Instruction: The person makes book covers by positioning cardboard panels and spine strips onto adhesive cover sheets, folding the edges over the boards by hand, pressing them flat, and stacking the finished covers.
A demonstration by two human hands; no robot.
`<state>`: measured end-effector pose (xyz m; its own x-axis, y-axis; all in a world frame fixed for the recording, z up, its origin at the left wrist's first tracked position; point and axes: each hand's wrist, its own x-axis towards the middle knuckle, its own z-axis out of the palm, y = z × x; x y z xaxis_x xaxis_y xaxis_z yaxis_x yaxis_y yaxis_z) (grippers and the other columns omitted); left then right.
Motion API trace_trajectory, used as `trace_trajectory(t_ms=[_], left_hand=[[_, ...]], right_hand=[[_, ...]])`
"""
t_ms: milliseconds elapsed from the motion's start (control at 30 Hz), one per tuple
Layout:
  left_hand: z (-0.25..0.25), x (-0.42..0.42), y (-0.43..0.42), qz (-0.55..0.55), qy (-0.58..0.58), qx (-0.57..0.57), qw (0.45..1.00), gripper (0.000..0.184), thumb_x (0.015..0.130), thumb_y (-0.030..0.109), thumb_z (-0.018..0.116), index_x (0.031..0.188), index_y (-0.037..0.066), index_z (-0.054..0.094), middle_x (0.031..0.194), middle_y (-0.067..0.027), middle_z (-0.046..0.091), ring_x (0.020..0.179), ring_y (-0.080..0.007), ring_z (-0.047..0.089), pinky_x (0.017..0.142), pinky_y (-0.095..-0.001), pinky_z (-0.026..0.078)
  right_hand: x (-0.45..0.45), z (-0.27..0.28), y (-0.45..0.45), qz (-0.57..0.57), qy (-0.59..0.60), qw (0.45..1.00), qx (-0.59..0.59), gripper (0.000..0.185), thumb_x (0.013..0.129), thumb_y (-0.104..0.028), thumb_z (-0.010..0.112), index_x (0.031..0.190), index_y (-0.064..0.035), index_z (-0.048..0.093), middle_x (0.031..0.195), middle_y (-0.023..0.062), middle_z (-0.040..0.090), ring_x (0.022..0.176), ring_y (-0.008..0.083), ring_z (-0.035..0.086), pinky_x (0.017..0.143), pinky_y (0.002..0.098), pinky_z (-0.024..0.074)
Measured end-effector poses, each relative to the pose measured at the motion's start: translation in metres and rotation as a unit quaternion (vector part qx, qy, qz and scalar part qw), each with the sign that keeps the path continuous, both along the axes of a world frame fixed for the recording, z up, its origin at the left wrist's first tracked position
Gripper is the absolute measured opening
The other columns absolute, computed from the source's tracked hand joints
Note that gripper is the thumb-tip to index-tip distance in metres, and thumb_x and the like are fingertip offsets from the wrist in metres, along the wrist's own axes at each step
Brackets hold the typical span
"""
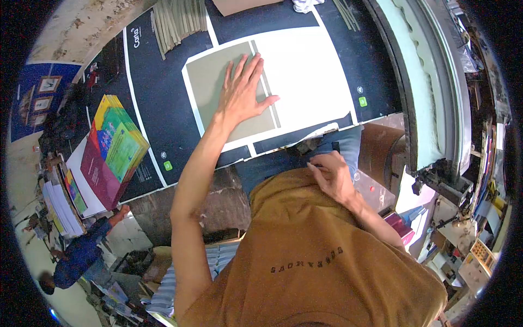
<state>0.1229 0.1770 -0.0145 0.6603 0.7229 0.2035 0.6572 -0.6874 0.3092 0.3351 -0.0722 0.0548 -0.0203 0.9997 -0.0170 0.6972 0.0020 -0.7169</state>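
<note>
Spreads fingers (238, 71) of left hand (241, 94) wide across grey board (204, 82), grasping nothing, with thumb over narrow grey strip (275, 116). Has both pieces lying side by side on white sheet (310, 76), atop dark tabletop (169, 103). Curls right hand (331, 175) loosely near tabletop's edge; cannot tell whether holding anything.

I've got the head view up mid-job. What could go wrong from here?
The narrow grey strip could slip: the left hand reaches across both it and the grey board, so a sideways push might disturb the gap between them. The right part of the white sheet could lift or twist, since no hand holds it there and the right hand is off the sheet. The sheet's near edge lies close to the edge of the table, so leaning in might catch it.
</note>
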Motion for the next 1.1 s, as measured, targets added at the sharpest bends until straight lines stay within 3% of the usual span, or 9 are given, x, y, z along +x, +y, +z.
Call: trace_trajectory(t_ms=[267,367,600,1100], left_hand=[[0.007,0.000,0.004,-0.007,-0.003,-0.027,1.000,0.101,0.082,0.066,0.069,0.152,0.001,0.039,0.163,-0.0134,0.031,0.149,-0.0383,0.029,0.123,-0.0601,0.018],[0.006,0.001,0.004,-0.005,0.025,-0.012,1.000,0.102,0.085,0.074,0.060,0.152,-0.001,0.041,0.162,-0.0138,0.033,0.150,-0.0372,0.027,0.122,-0.0612,0.018],[0.006,0.002,0.005,-0.004,0.016,-0.023,1.000,0.102,0.084,0.074,0.061,0.151,-0.001,0.043,0.162,-0.0123,0.033,0.150,-0.0366,0.027,0.121,-0.0618,0.020],[0.006,0.001,0.006,-0.007,0.033,-0.026,0.999,0.104,0.085,0.078,0.056,0.152,-0.001,0.041,0.163,-0.0132,0.031,0.151,-0.0374,0.026,0.122,-0.0626,0.018]], right_hand=[[0.030,0.019,0.005,-0.087,-0.006,0.995,-0.058,0.010,0.087,-0.006,0.075,0.095,-0.0015,0.073,0.093,0.0144,0.073,0.085,0.0340,0.065,0.078,0.0421,0.0513],[0.040,0.020,0.005,-0.111,-0.005,0.991,-0.081,0.010,0.088,-0.006,0.073,0.097,-0.0011,0.073,0.093,0.0172,0.072,0.087,0.0344,0.066,0.079,0.0412,0.0527],[0.052,0.022,-0.005,-0.160,-0.032,0.980,-0.118,0.011,0.088,-0.007,0.072,0.097,-0.0001,0.073,0.091,0.0204,0.071,0.083,0.0344,0.068,0.077,0.0406,0.0528],[0.061,0.021,-0.006,-0.159,-0.062,0.978,-0.117,0.011,0.089,-0.008,0.073,0.096,0.0004,0.074,0.092,0.0157,0.074,0.083,0.0306,0.068,0.076,0.0394,0.0521]])
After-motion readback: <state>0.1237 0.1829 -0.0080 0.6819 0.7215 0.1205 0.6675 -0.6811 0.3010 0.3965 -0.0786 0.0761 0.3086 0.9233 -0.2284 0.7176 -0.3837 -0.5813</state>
